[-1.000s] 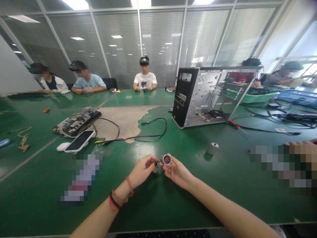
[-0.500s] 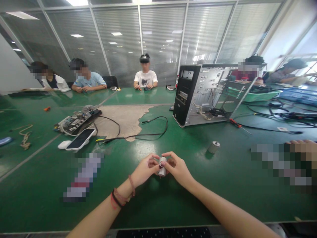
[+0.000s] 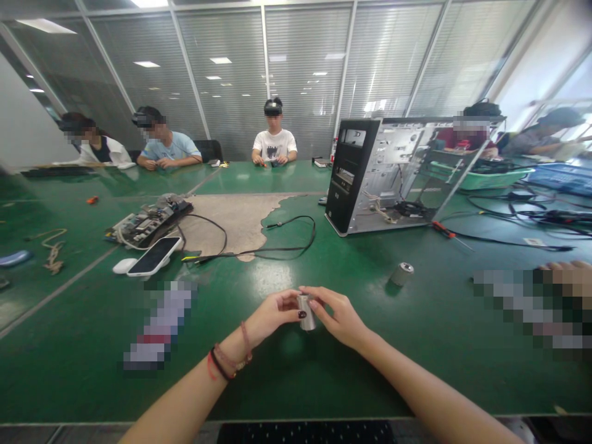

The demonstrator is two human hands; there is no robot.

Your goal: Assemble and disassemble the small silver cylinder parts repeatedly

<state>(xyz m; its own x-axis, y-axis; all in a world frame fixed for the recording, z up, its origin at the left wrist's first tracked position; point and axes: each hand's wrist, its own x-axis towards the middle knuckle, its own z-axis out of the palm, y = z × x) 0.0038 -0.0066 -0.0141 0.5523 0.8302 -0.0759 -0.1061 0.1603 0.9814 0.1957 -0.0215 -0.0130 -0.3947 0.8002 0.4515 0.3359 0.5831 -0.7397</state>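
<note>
A small silver metal cylinder [image 3: 308, 322] stands nearly upright between my hands, close to the table's near side. My left hand [image 3: 274, 313] is closed around its left side, with the dark-nailed thumb across the front. From the right, my right hand [image 3: 340, 313] has its fingers bent over the top and its thumb against the upper side. The far side of the cylinder and some fingertips are hidden. Farther right, a second, similar metal cylinder [image 3: 401, 274] stands on the green table [image 3: 351, 382].
An open computer case [image 3: 349, 179] stands beyond the hands at right, with a red-handled screwdriver [image 3: 444, 229] beside it. At left lie a phone [image 3: 155, 256], a circuit assembly [image 3: 148, 222] and a black cable [image 3: 277, 251]. Several people sit around; another person's hand [image 3: 568, 277] is at right.
The metal cylinder has turned between my fingers and its front shows more. My right thumb has slid up and back from its front. The view has shifted slightly.
</note>
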